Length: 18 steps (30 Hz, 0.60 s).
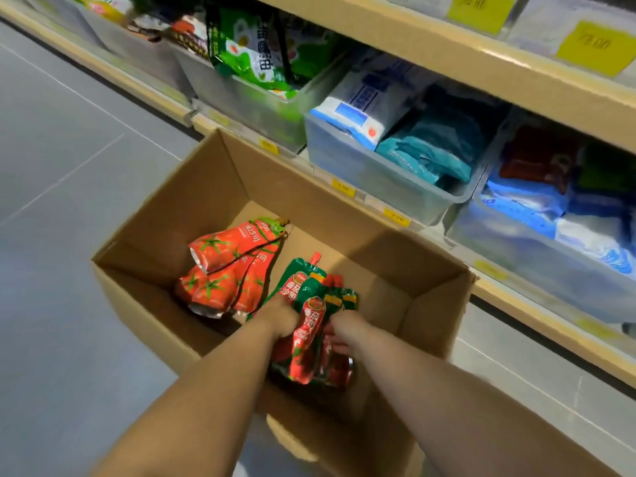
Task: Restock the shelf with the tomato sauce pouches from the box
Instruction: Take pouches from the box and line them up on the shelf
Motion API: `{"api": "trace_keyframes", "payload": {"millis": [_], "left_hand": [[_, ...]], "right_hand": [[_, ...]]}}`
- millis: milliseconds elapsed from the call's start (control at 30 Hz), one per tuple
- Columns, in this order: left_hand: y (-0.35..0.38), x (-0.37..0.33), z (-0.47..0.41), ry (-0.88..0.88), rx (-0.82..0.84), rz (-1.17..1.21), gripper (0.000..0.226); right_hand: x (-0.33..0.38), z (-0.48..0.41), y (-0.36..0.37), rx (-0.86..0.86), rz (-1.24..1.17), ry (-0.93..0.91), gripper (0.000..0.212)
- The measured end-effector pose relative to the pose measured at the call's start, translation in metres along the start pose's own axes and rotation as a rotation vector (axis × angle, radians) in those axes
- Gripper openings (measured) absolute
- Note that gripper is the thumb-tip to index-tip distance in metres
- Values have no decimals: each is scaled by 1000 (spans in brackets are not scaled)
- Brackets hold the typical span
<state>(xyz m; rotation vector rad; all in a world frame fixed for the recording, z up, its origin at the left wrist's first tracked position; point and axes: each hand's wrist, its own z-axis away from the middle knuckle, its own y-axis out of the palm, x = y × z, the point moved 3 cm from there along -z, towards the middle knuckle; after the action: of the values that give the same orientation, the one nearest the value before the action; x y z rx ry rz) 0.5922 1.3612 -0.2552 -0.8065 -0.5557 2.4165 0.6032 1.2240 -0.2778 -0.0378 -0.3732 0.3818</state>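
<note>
An open cardboard box (161, 232) stands on the floor in front of the shelf (537, 304). Inside lie two groups of pouches. Several red tomato-print pouches (227, 270) rest at the left. A bunch of green-and-red ketchup pouches (309, 325) with spouts sits in the middle. My left hand (280, 318) is closed on the left side of this bunch. My right hand (346, 330) grips its right side, fingers partly hidden behind the pouches.
Clear plastic bins line the low shelf: one with green bags (261, 53), one with white and teal packs (395, 132), one with blue and white packs (557, 215). Yellow price tags (396, 218) run along the shelf edge. Grey tiled floor (69, 166) lies at the left.
</note>
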Motion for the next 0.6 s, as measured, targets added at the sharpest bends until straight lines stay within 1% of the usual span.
{"api": "trace_keyframes", "payload": {"millis": [67, 167, 233, 300, 367, 433, 500, 600], "left_hand": [[1, -1, -2, -3, -9, 36, 32], [1, 3, -13, -28, 28, 23, 18], [0, 3, -16, -48, 56, 6, 24], [2, 5, -20, -81, 56, 60, 31], [5, 5, -20, -145, 80, 205, 34], [3, 7, -17, -203, 94, 310, 37], [-4, 8, -13, -215, 39, 344, 37], [-19, 3, -4, -153, -78, 384, 33]], "right_hand": [[-7, -7, 2, -4, -128, 63, 21], [-11, -14, -1, -4, -237, 87, 26], [-12, -16, -1, 11, -283, 96, 18], [-12, -16, 1, 26, -270, 94, 13], [-10, -19, 3, 6, -185, 28, 16], [-8, -20, 4, -36, -83, -86, 17], [-3, -13, 5, -77, 18, -215, 14], [7, 6, 2, -98, 7, -354, 16]]}}
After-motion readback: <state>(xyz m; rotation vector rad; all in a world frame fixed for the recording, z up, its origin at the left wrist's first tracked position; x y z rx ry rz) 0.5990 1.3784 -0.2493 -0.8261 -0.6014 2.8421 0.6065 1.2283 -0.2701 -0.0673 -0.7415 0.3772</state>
